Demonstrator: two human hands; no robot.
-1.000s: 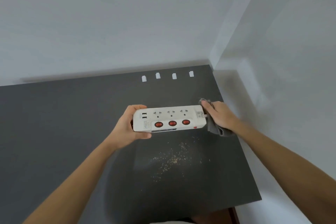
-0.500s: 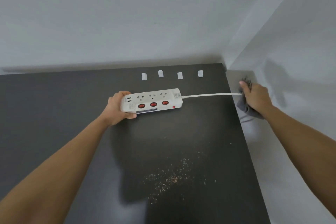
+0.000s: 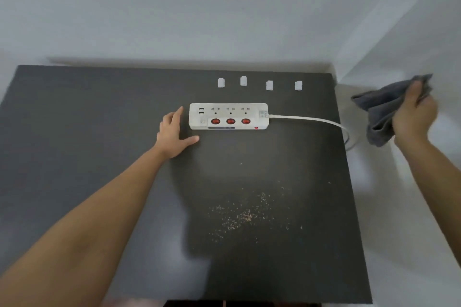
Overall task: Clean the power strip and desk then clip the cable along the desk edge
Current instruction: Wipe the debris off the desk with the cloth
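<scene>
A white power strip [image 3: 228,116] with three red switches lies flat on the dark desk [image 3: 87,132]. Its white cable [image 3: 309,119] runs right and drops over the desk's right edge. My left hand [image 3: 174,132] rests open on the desk just left of the strip, apart from it. My right hand [image 3: 414,117] is raised beyond the right edge, shut on a grey cloth [image 3: 384,112]. Several white cable clips [image 3: 269,85] stand in a row behind the strip. Light crumbs [image 3: 244,217] are scattered on the desk in front.
White walls meet at a corner behind the desk's far right end. A gap separates the desk's right edge from the right wall, where the cable hangs down. The desk's near edge is at the bottom of the view.
The power strip went from held in the air to lying on the desk. My left hand let go of it. My right hand slid along the cable and lifted away with the cloth.
</scene>
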